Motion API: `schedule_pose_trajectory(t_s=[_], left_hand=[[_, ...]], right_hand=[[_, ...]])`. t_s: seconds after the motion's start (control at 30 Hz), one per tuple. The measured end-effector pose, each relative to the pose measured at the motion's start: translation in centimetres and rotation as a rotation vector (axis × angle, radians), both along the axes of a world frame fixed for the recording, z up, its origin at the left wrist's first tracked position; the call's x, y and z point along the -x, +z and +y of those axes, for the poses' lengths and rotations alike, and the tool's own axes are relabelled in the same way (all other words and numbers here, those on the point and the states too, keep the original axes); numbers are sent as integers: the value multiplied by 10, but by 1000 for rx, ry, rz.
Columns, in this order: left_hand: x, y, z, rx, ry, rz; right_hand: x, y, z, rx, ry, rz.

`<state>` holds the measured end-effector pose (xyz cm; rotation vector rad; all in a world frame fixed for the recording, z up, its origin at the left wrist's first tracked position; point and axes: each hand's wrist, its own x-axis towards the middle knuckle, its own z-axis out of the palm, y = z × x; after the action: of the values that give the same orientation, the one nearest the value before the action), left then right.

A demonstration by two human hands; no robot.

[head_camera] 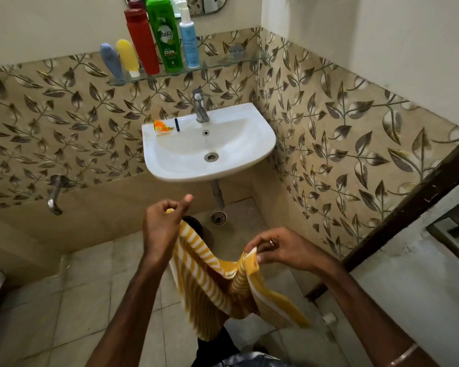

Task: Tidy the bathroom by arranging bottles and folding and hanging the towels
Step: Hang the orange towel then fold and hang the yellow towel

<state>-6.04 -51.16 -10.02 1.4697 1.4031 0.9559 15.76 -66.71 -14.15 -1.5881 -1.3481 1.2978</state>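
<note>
A yellow towel with white stripes (212, 282) hangs slack between my two hands in front of the sink. My left hand (162, 223) grips one top corner, thumb raised. My right hand (281, 247) pinches the other top corner, lower and to the right. On the glass shelf (223, 63) above the sink stand a blue-grey tube (112, 60), a yellow tube (127, 56), a red bottle (141, 41), a green bottle (164, 33) and a light blue spray bottle (188, 41), upright in a row at its left part.
The white sink (260, 144) with its tap (200, 104) carries an orange packet (162, 127) and a small dark item (177, 125) on its rim. A wall tap (55, 193) sticks out at the left. A dark wooden door frame (408, 205) runs along the right. A floor drain (218, 217) lies below.
</note>
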Motion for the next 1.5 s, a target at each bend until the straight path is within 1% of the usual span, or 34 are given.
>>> schedule_pose_trajectory(t_s=[0.07, 0.13, 0.17, 0.23, 0.37, 0.57, 0.63, 0.77, 0.83, 0.9, 0.97, 1.03, 1.1, 1.2, 1.37, 1.5], left_hand=[[-8, 3, -7, 71, -39, -101], [-15, 8, -16, 126, -84, -165], [-17, 10, -21, 149, -105, -187], [-18, 15, -27, 200, -143, -227], [-17, 26, -38, 328, -244, -262], [-6, 38, -45, 435, -420, -297], [0, 38, -43, 407, -437, -274], [-2, 35, -50, 267, -401, -219], [-6, 29, -50, 164, -354, -171], [-10, 19, -48, 37, -307, -77], [-14, 13, -49, -63, -270, -33], [-17, 10, -54, -117, -245, -37], [-21, 8, -60, -129, -229, -64], [-25, 8, -69, -98, -237, -136], [-24, 13, -79, 49, -231, -329], [-21, 13, -82, 62, -247, -368]], right_hand=[[14, 4, 8, -94, -18, -62], [25, 9, 14, -187, -42, -121], [28, 12, 16, -228, -42, -111], [33, 16, 21, -272, -28, -23], [43, 16, 27, -272, -2, 208], [40, 13, 29, -326, -155, 285], [35, 14, 27, -334, -189, 297], [28, 16, 24, -341, -214, 272], [27, 16, 22, -367, -233, 183], [28, 17, 20, -390, -253, 105], [31, 21, 17, -398, -249, 131], [34, 24, 16, -400, -255, 160], [37, 25, 17, -418, -277, 130], [41, 24, 21, -452, -312, 90], [44, 23, 24, -476, -355, 95], [47, 23, 23, -474, -371, 81]])
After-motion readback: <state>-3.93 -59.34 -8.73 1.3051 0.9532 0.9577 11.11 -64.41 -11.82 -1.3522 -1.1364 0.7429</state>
